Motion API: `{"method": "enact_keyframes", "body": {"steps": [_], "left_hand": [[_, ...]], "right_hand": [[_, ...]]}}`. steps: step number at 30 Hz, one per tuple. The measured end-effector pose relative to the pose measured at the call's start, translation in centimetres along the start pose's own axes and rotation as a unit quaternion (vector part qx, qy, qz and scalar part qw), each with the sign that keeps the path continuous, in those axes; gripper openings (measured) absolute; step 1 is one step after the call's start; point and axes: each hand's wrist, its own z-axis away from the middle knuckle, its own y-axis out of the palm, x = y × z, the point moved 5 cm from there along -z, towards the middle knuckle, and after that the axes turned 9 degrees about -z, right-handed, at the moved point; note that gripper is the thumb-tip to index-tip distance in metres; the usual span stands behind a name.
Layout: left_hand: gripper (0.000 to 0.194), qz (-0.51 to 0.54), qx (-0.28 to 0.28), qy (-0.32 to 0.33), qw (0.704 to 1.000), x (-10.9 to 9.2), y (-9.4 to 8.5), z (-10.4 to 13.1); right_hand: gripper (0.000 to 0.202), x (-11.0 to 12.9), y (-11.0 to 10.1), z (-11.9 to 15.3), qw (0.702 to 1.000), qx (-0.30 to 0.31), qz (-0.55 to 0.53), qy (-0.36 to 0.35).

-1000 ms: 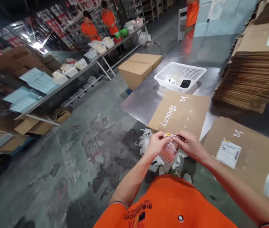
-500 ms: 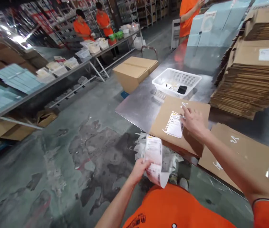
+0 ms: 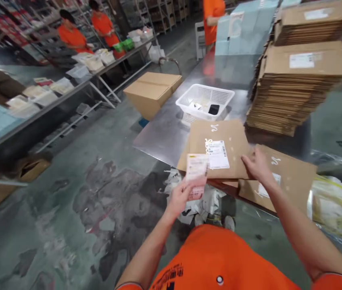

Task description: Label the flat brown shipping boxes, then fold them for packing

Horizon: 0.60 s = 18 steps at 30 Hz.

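My left hand [image 3: 179,198] is closed on a strip of printed labels [image 3: 197,174], held up in front of the table's near edge. My right hand [image 3: 256,163] grips the right edge of a flat brown carton [image 3: 234,141], thumb on top and fingers partly hidden. This carton bears a white label [image 3: 218,154] and white lettering, and lies slightly turned on the cardboard beneath it. To its right, partly under my right forearm, is another flat carton [image 3: 295,177] with a white label.
A white basket [image 3: 227,96] with a black item stands behind the carton on the metal table [image 3: 155,139]. Tall stacks of flat cartons [image 3: 288,96] rise at the right. A large box [image 3: 147,90] is beyond the left edge. People in orange work farther back.
My right hand has moved from the label to the carton's right edge and taken hold of it. The top carton has turned. The label strip is more upright, and the view has shifted right.
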Motion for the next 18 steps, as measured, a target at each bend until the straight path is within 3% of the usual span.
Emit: {"method": "enact_keyframes", "body": {"steps": [3,5,7,9,11,13,15,18], "left_hand": [[0.03,-0.037,0.073,0.039,0.996,-1.9,4.1,1.5],[0.026,-0.061,0.093,0.048,0.993,-2.5,5.9,1.7],[0.024,-0.073,0.062,0.042,0.995,-2.5,6.0,1.6],[0.027,-0.057,-0.027,0.016,0.998,-2.2,4.3,1.2],[0.035,-0.023,-0.13,-0.017,0.991,-1.8,2.0,1.0],[0.041,0.017,-0.193,-0.045,0.98,-1.7,0.5,1.1],[0.048,0.062,-0.194,-0.068,0.977,-1.8,0.6,1.6],[0.057,0.132,-0.086,-0.102,0.982,-2.0,3.8,2.6]], "right_hand": [[0.061,-6.5,-4.1,0.6,0.986,-0.017,-0.15,0.068],[0.059,-8.3,-5.6,2.5,0.975,-0.061,-0.202,0.065],[0.061,-7.8,-5.6,4.4,0.968,-0.099,-0.222,0.059],[0.06,-5.2,-4.4,5.5,0.966,-0.106,-0.234,0.045],[0.057,-1.5,-2.9,5.5,0.967,-0.067,-0.246,0.018],[0.055,1.4,-2.4,4.8,0.962,-0.025,-0.272,-0.008],[0.057,1.6,-3.8,4.2,0.945,-0.031,-0.326,-0.004],[0.064,-3.9,-8.1,4.6,0.899,-0.068,-0.429,0.059]]}}
